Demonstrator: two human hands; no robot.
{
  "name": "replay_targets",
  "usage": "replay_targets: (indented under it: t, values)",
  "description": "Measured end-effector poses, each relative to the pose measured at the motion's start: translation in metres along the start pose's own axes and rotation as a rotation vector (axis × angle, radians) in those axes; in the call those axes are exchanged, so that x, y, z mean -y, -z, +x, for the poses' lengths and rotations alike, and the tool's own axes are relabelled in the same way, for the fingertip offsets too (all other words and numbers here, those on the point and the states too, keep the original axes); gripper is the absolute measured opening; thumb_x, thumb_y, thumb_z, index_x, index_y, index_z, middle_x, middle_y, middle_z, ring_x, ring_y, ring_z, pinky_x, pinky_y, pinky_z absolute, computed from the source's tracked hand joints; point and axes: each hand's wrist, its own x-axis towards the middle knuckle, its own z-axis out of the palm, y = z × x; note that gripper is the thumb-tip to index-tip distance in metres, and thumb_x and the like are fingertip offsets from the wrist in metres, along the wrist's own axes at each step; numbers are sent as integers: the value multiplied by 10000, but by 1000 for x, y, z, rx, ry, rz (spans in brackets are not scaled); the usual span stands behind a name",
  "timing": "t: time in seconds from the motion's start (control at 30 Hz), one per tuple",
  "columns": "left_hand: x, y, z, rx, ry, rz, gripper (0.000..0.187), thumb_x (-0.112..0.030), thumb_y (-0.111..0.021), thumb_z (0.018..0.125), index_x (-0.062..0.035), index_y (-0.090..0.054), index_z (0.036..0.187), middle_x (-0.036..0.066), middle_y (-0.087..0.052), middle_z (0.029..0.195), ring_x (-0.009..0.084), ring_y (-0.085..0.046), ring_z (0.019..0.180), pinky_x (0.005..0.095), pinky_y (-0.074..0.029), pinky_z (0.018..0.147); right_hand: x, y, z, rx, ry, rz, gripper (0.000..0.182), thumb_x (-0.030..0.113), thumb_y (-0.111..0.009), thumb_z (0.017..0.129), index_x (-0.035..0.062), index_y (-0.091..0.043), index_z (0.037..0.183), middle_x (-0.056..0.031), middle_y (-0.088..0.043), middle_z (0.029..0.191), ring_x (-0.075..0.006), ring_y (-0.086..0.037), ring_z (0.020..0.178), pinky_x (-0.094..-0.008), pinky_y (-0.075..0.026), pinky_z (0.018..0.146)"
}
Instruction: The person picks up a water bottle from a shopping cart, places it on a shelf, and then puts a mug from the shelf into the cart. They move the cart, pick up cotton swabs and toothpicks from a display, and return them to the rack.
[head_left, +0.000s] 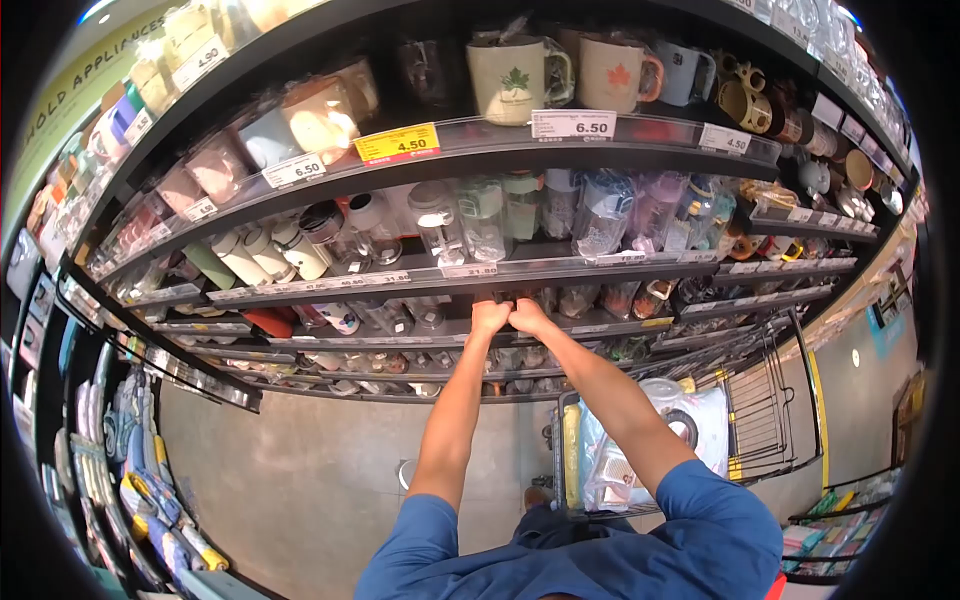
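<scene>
Both arms stretch forward to a lower shelf of a store rack. My left hand [490,317] and my right hand [529,316] are close together, just under the shelf edge with the 21.80 price tag [469,270]. The fingers of both look curled. A small dark shape shows between them, and I cannot make out what they hold. Clear wrapped containers [577,300] stand right of my right hand, and clear jars [427,311] to the left of my left hand. Above the hands, a row of plastic bottles [484,217] lines the middle shelf.
Mugs with leaf prints [507,82] stand on the upper shelf behind price tags. A shopping cart [775,420] holding a wrapped package [705,415] is at my right side. Folded textiles [135,430] hang on a rack at left. Grey floor [300,450] lies below.
</scene>
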Motion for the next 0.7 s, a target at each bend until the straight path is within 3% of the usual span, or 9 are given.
replay_targets:
  t: [0.13,0.23,0.27,0.37,0.43,0.47,0.6,0.67,0.7]
  values:
    - [-7,7,-4,94,65,75,591,-309,-626,691,29,-551,1170,293,-600,1094,378,-579,1065,386,-435,928,-6,0,-3,23,7,48,441,259,-592,694,-88,-631,963,-328,-606,1000,-410,-589,1021,-436,-463,863]
    - [12,-4,-38,-363,-132,-64,628,-91,-639,683,29,-417,1259,260,-553,1181,386,-545,1107,405,-425,939,-34,-16,-36,-4,114,429,539,104,-653,799,-76,-449,1264,-215,-574,1193,-225,-563,1108,-312,-480,877]
    - [29,-3,-60,-264,-92,-143,723,-43,-642,715,58,-304,1346,260,-428,1332,340,-438,1249,361,-335,1049,-55,-20,-54,177,99,637,572,36,-612,848,-52,-355,1352,-179,-470,1337,-242,-482,1214,-315,-424,991]
    - [76,-13,-162,-204,9,-294,619,77,-557,753,19,-352,1334,208,-440,1328,300,-455,1232,399,-407,995,-96,16,-182,384,138,792,499,58,-599,881,-22,-411,1336,-133,-537,1281,-181,-548,1135,-307,-433,974]
    - [138,-26,-243,-46,275,-85,568,12,-609,756,28,-418,1290,199,-483,1286,309,-500,1170,403,-434,966,-137,35,-276,359,-108,930,437,36,-590,880,-19,-466,1296,-108,-583,1217,-153,-577,1081,-296,-448,953]
    - [194,-34,-286,45,229,73,546,-26,-644,744,46,-458,1253,203,-520,1239,318,-523,1138,399,-446,947,-160,38,-323,265,-214,952,409,28,-590,877,-18,-492,1272,-103,-599,1191,-155,-585,1064,-291,-464,926]
    - [173,-40,-408,241,304,386,498,-20,-640,728,52,-504,1202,206,-556,1183,315,-560,1079,401,-468,910,-226,64,-469,-2,-531,937,319,-20,-575,848,-11,-577,1167,-80,-653,1054,-148,-617,942,-275,-514,811]
    - [147,-50,-436,172,494,169,454,-12,-613,740,43,-526,1182,207,-554,1170,314,-578,1037,402,-478,894,-248,61,-497,-59,-600,970,299,-22,-567,842,-8,-589,1140,-69,-662,1012,-142,-625,891,-273,-521,785]
    - [121,-60,-436,157,387,124,427,-7,-597,746,32,-538,1168,202,-561,1147,310,-587,1012,396,-484,877,-258,63,-502,-182,-629,943,273,-11,-563,836,-5,-602,1106,-59,-660,971,-132,-621,847,-266,-516,760]
